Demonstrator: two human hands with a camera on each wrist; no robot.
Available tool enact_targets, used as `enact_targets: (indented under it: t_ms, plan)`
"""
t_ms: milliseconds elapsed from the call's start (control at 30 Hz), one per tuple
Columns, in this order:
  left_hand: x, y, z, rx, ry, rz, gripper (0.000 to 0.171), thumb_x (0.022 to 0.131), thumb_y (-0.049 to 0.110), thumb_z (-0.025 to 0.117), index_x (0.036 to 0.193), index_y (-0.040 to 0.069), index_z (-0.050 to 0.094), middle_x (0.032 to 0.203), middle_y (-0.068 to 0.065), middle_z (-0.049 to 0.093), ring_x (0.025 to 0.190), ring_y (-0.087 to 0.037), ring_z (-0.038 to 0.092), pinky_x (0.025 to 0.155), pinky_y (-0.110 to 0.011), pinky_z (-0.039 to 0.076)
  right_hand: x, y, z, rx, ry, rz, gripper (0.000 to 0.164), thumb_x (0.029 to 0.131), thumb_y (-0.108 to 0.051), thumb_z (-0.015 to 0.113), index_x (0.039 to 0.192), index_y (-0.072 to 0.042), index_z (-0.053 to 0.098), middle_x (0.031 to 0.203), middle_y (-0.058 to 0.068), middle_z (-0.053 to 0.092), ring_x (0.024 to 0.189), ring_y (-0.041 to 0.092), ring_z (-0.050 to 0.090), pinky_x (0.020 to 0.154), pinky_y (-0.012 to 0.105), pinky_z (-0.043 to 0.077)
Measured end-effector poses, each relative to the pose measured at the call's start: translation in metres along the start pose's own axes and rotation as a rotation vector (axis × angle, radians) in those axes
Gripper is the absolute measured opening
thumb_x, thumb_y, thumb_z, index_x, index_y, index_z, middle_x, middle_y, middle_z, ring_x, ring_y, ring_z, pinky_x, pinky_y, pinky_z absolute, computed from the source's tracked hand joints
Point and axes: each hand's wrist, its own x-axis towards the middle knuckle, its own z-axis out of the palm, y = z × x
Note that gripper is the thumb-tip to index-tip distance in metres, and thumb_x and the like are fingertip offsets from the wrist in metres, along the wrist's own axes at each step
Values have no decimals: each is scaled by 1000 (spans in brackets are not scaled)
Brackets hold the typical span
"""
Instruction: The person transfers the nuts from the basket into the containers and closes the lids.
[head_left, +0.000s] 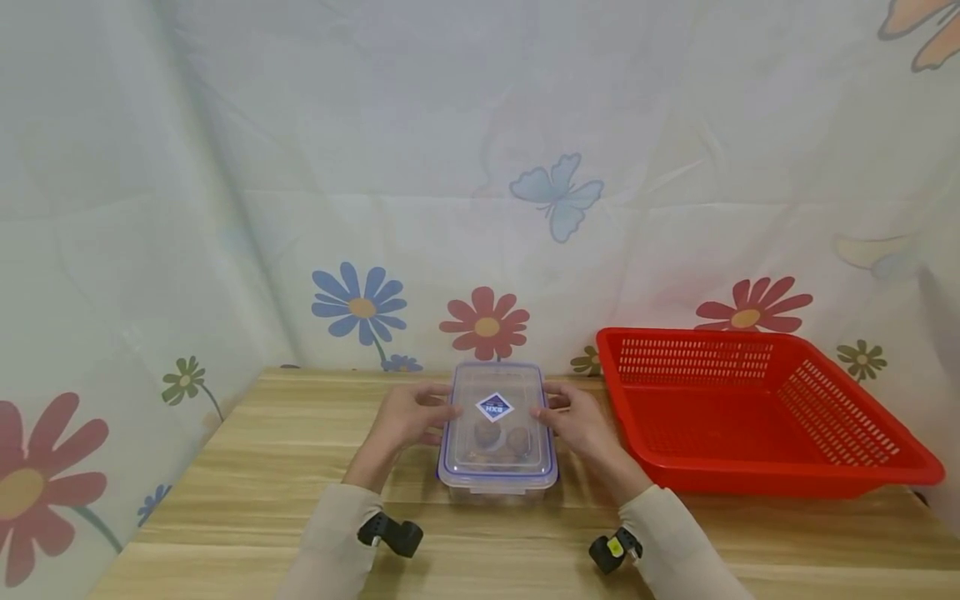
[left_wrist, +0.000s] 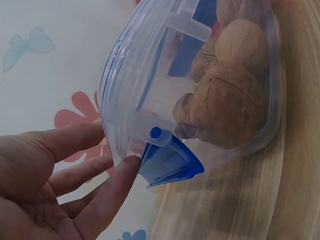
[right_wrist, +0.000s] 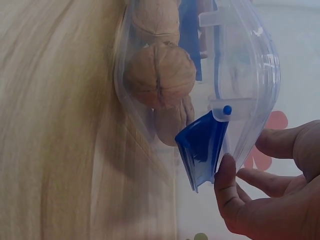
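Observation:
A clear plastic food container (head_left: 498, 497) stands on the wooden table, with several walnuts (left_wrist: 227, 102) inside. On top lies its clear lid (head_left: 470, 385), edged in blue and bearing a diamond-shaped sticker (head_left: 495, 407). My left hand (head_left: 408, 414) holds the lid's left edge, thumb on top and fingers at the side. Opposite it, my right hand (head_left: 579, 417) holds the right edge the same way. A blue side latch (left_wrist: 172, 159) sticks outward by my left fingertips, and another blue latch (right_wrist: 204, 142) by my right fingertips likewise.
To the right of the container sits a wide red plastic basket (head_left: 750, 468) with slotted walls. Behind the wooden table (head_left: 262, 467) hangs a pale curtain (head_left: 412, 167) printed with flowers and butterflies. Each wrist wears a black strap with a small camera.

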Motion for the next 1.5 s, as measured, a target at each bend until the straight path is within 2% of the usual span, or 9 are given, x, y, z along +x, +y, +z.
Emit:
enact_targets:
  t_ms: [167,333,533,667,867,1133,1333,1500]
  plan:
    - [0,-1,-2,-3,-20,13,44,93,7,82,134,-3,69,113,-21,75,96,-33,76,78,-48,68,0,1,-1,-2,1,-2,50,101,-8,72,146,7,55,130,31,65,110,43,69,93,52,63]
    - [1,-5,-4,-39,-29,12,49,92,11,84,135,-5,67,117,-22,75,101,-34,75,82,-48,67,-1,1,-1,-5,-17,62,54,103,-15,71,148,8,51,131,30,64,109,40,69,95,52,63]
    - [1,-8,-5,-56,-75,3,44,95,17,81,133,-3,70,115,-19,76,97,-31,76,79,-47,68,-3,0,-2,6,-56,110,58,106,-22,68,151,7,47,136,30,62,111,40,70,100,53,60]
    - [2,-9,-6,-51,-106,-3,45,97,21,79,133,-4,70,115,-20,76,98,-33,75,75,-48,68,-6,0,-5,7,-92,150,62,107,-29,65,155,4,43,143,28,59,116,40,68,104,53,58]
    - [3,-12,-6,-72,-130,-56,51,98,28,78,135,-6,68,111,-19,77,98,-35,75,77,-49,68,-6,0,-6,3,-110,149,60,108,-30,63,152,7,46,139,27,62,114,39,68,102,52,59]
    - [6,-14,-6,-58,-106,-87,56,96,31,80,136,-5,67,109,-17,76,96,-33,74,75,-46,68,-6,-1,-5,-11,-98,154,58,108,-31,64,150,6,49,133,23,66,109,35,70,99,50,61]
    - [4,-11,-7,-20,-86,-68,52,94,30,83,132,-4,70,107,-16,77,96,-33,75,80,-47,68,-6,-2,-6,-27,-82,170,60,107,-33,65,150,6,48,130,23,68,110,36,70,100,53,60]
    - [2,-8,-7,-7,-48,-42,55,93,27,85,135,-4,68,112,-18,76,98,-33,75,83,-48,67,-6,-2,-6,-32,-54,169,64,106,-32,68,152,5,46,134,24,66,112,38,70,100,53,60]
